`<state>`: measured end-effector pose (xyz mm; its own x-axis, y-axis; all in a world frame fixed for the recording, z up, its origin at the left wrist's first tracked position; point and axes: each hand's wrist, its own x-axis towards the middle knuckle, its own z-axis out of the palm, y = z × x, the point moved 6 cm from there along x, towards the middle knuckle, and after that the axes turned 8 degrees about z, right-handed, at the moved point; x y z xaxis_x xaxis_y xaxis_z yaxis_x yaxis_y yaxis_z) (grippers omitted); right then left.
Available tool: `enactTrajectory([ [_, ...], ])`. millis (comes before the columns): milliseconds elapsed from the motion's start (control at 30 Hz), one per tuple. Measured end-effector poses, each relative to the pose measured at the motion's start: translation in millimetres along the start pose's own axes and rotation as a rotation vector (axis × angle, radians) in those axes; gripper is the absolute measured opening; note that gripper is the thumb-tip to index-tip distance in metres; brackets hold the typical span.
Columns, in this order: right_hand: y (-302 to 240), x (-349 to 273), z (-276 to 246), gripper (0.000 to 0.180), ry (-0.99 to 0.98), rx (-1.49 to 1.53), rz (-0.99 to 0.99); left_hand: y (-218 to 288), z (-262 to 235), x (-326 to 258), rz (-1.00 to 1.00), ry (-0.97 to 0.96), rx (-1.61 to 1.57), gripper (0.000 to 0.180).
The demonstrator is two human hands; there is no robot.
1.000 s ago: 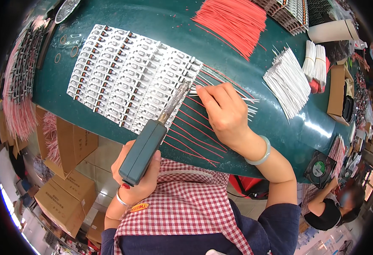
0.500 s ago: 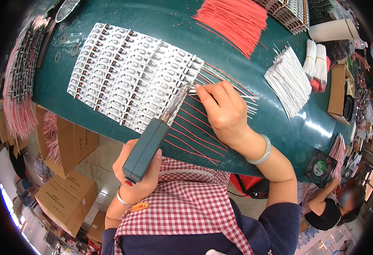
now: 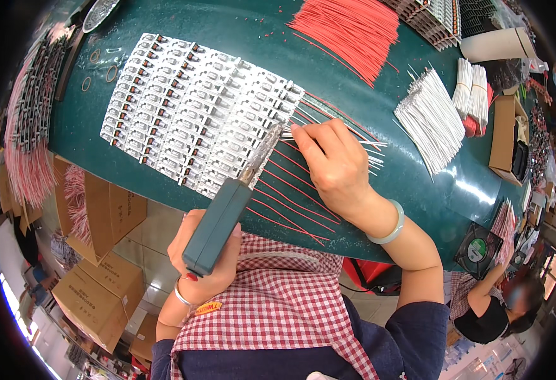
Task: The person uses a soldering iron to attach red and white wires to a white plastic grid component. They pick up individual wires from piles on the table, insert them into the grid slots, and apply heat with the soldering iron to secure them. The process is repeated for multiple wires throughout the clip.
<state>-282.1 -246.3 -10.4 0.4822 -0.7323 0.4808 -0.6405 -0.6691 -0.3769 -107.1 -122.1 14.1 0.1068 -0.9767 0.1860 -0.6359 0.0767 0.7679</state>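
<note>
the person's left hand (image 3: 225, 261) is wrapped round a dark green soldering gun (image 3: 217, 227), fingers curled closed on its body. the gun slants up and to the right, its metal tip (image 3: 264, 158) at the right edge of a white panel of small boards (image 3: 186, 114) lying flat on the green table (image 3: 240, 25); whether tip and panel touch, i can't tell from here. right beside that tip the right hand (image 3: 340, 163) has thumb and forefinger pinched on a white wire (image 3: 287, 134), the other fingers folded in. more white wires show past that hand, and thin red wires (image 3: 294, 206) fan out from the panel's edge below it. farther off lie a red wire heap (image 3: 347, 35) and a white wire heap (image 3: 430, 123), with a black fan (image 3: 476, 251) near the table's right end
</note>
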Motion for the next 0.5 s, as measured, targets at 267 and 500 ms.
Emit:
enactTrajectory([
  [267,-1,1,0,0.032,-0.001,-0.016,0.011,-12,-7,-18,-0.102,0.045,-0.063,0.022],
  [500,-6,-1,-6,0.033,0.037,0.018,0.008,-15,-8,-24,-0.101,0.029,-0.022,0.025],
])
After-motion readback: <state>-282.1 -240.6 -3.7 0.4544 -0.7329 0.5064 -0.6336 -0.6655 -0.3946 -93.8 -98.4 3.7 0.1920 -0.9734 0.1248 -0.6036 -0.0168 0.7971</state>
